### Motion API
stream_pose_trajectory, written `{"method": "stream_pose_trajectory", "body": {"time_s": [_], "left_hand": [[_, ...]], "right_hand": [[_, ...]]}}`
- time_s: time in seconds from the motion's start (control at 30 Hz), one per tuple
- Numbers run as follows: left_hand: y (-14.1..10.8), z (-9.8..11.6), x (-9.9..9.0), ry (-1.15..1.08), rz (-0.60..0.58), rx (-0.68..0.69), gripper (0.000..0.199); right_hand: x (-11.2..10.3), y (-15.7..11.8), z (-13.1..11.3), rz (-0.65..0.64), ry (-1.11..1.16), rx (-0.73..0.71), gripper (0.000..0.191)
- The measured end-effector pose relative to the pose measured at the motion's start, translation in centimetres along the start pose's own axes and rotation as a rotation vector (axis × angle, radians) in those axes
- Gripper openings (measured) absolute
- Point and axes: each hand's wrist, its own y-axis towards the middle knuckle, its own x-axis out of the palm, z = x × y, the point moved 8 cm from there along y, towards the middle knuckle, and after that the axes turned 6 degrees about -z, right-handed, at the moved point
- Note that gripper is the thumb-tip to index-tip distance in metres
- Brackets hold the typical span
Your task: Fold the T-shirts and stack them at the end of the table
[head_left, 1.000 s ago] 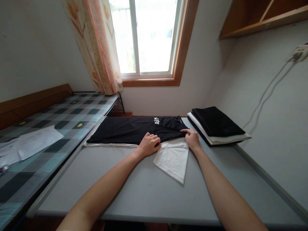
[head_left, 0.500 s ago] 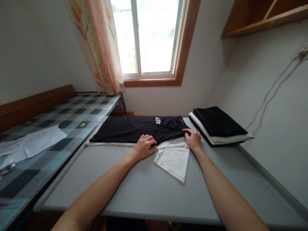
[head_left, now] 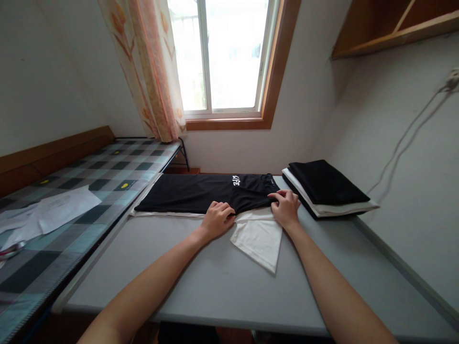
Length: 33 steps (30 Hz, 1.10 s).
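Note:
Black pants [head_left: 193,193] with white lettering and a drawstring at the right end lie flat, folded lengthwise, on top of a white shirt [head_left: 258,239]. The shirt's sleeve sticks out toward me, and a thin strip of it shows along the near and left edges. Curled fingers of my left hand [head_left: 218,220] pinch the near edge of the pants where the sleeve begins. My right hand [head_left: 286,209] is closed at the near right corner of the pants, by the waistband, its thumb partly hidden.
On the grey table [head_left: 201,277], a folded stack of black and white clothes [head_left: 328,184] sits at the back right against the wall. To the left is a bed with a checked sheet [head_left: 82,191], holding papers [head_left: 64,205]. A shelf [head_left: 401,33] hangs at upper right.
My right hand has shifted slightly left and inward, bringing the waistband corner of the pants with it. My left hand stays at the near edge. The view has tilted slightly.

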Motion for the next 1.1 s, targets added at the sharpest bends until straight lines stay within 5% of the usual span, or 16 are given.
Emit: {"method": "stream_pose_trajectory", "body": {"time_s": [0.17, 0.43, 1.1], "left_hand": [[0.0, -0.1, 0.4, 0.011, -0.051, -0.023, 0.006], [0.0, -0.6, 0.6, -0.018, -0.079, -0.070, 0.007], [0.1, -0.7, 0.8, -0.046, -0.112, -0.083, 0.007]], "right_hand": [[0.6, -0.2, -0.8, -0.084, -0.025, -0.024, 0.030], [1.7, -0.1, 2.0, -0.099, 0.118, 0.188, 0.023], [1.9, -0.2, 1.7, -0.147, 0.066, 0.187, 0.023]]}}
